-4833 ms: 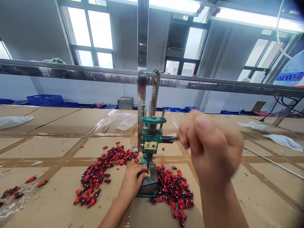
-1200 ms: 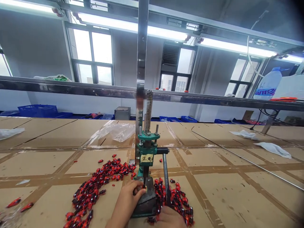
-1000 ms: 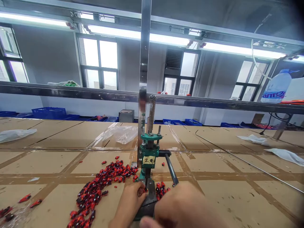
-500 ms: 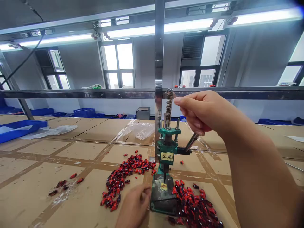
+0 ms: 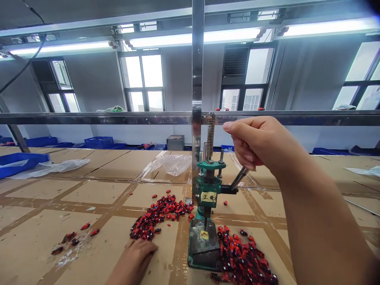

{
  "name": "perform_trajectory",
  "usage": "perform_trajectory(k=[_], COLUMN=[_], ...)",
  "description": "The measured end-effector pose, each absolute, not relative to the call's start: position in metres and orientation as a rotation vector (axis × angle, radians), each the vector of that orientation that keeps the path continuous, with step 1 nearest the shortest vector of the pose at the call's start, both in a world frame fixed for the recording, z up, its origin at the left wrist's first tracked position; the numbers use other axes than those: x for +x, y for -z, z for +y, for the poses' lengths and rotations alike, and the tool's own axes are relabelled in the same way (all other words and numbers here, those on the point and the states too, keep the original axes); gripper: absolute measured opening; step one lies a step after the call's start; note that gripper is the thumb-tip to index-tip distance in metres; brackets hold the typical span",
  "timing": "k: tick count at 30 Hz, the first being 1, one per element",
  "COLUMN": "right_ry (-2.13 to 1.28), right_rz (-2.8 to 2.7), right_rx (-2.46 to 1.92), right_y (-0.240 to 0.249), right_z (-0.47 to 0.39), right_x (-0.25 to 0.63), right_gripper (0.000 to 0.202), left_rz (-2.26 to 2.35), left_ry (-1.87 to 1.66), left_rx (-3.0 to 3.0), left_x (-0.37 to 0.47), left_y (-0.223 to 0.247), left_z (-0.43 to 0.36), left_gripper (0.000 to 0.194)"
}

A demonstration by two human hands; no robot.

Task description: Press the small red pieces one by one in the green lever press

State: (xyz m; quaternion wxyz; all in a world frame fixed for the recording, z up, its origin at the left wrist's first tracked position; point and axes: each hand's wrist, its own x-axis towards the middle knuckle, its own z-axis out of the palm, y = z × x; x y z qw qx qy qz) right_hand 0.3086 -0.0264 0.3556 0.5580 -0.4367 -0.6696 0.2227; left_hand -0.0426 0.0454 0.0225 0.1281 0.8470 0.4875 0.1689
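Observation:
My right hand [image 5: 255, 140] is closed around the lever handle [image 5: 240, 177] of a green hand press [image 5: 208, 180] marked "2#". The press stands upright, with a spring on top and a thin punch above a small yellowish fixture [image 5: 204, 235] on its base. At the near edge of the left pile of small red-and-black parts [image 5: 162, 213] is my left hand [image 5: 138, 253], back up. Its fingertips are hidden, so whether it grips a part does not show. A second pile of the same parts [image 5: 245, 255] lies against the right side of the press base.
Several loose parts [image 5: 69, 236] lie on the taped cardboard tabletop [image 5: 101, 190] at left. A metal post [image 5: 197, 79] rises behind the press. Clear plastic film [image 5: 173, 163] lies farther back, and a blue tray [image 5: 25, 162] sits at far left.
My left hand has moved left, from beside the press base to the left pile. My right hand stays on the lever with hardly any movement. The view has shifted slightly.

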Motion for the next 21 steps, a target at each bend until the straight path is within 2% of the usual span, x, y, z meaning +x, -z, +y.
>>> perform_trajectory(k=[5, 8, 13, 21], right_ry=[-0.545, -0.559, -0.572, -0.552], right_rz=[-1.541, -1.523, -1.538, -1.526], right_rx=[-1.098, -1.068, -1.0, -0.973], right_y=[-0.357, -0.357, -0.355, -0.352], right_z=[-0.034, -0.034, -0.033, -0.03], right_x=[0.304, 0.303, 0.305, 0.306], right_gripper=[0.05, 0.047, 0.046, 0.048], left_rz=[1.367, 1.23, 1.144, 1.178], left_ry=[-0.914, -1.018, -1.051, -0.992], left_rx=[1.971, 1.777, 1.722, 1.876], left_x=[0.002, 0.058, 0.122, 0.119], left_y=[-0.026, -0.031, -0.014, 0.005], left_z=[0.044, 0.047, 0.061, 0.071], left_gripper=[0.023, 0.022, 0.021, 0.013])
